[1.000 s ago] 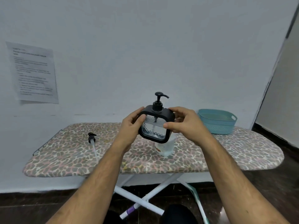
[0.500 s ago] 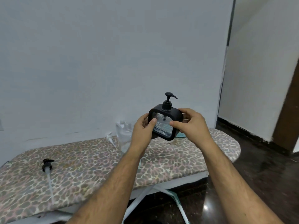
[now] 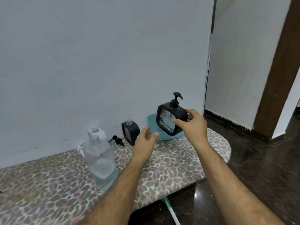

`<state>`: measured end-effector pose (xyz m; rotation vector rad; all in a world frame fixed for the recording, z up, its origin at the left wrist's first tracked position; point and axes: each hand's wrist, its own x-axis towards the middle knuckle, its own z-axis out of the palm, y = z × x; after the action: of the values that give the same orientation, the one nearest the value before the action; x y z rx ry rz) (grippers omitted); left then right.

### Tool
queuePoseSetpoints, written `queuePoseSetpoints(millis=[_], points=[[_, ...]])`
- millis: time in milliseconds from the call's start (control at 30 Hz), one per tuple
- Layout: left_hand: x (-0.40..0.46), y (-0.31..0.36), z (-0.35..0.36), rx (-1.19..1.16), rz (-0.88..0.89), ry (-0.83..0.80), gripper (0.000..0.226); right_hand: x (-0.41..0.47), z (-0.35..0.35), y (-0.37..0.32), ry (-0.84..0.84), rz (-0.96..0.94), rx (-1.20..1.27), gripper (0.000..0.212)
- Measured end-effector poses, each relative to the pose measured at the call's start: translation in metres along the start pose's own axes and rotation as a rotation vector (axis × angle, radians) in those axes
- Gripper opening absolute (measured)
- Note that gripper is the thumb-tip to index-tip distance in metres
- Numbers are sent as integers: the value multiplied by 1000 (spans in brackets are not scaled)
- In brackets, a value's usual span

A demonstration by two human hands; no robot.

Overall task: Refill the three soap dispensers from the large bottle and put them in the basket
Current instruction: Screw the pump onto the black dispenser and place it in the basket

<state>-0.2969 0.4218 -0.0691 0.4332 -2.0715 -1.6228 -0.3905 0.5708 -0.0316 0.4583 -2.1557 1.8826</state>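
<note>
So I've got one black square soap dispenser [image 3: 172, 121] in my right hand [image 3: 191, 125], pump head screwed on, thumb across the clear front and fingers curled round the far edge. It's up in the air right of center in the frame, directly in front of the teal basket [image 3: 162, 137], so it's not in there yet. I can't see inside the basket from here because the dispenser covers most of it, so no idea if anything's already in it.

My left hand [image 3: 146, 140] is holding nothing, fingers loosely spread, hovering just left of the basket, near the second dispenser.

That second black dispenser [image 3: 130, 132] stands on the surface just left of the basket with its neck open and no pump on. Its loose pump [image 3: 117, 140] lies on the leopard-print cover [image 3: 170, 168] a bit further left. My guess is this one still needs filling or at least capping.

The large clear bottle [image 3: 100, 161] stands uncapped in the lower middle of the frame, with liquid in roughly its lower part. Behind it there's something white with an open neck [image 3: 95, 132], maybe the third dispenser, but it's too blurry to call.

So roughly: one ready to drop in, one open, one unclear.
</note>
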Motion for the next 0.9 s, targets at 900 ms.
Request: queuePoseSetpoints(millis=[900], points=[[125, -50, 53, 1034, 368, 44, 30, 136, 78, 88, -24, 119, -638, 56]])
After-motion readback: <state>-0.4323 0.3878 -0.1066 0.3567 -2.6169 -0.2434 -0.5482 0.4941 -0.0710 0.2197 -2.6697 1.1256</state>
